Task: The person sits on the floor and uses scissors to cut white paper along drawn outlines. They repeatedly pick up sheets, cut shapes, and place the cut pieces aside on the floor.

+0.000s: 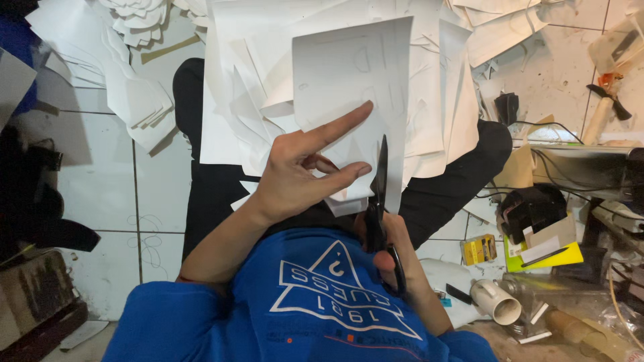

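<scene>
My left hand [305, 167] holds a white sheet of paper [352, 80] upright, with the index and little fingers stretched out over its face. Faint pencil outlines show on the sheet. My right hand [396, 258] grips black scissors [380, 194] whose blades point up along the sheet's lower right edge. Both hands work above my lap, over a blue shirt with a white triangle print and black trousers.
A thick heap of cut white paper [268, 80] covers my lap and spreads onto the white tiled floor [100, 181]. At right lie a yellow pad [547, 258], a white roll core [496, 302], black clips, cables and a small yellow box [478, 249].
</scene>
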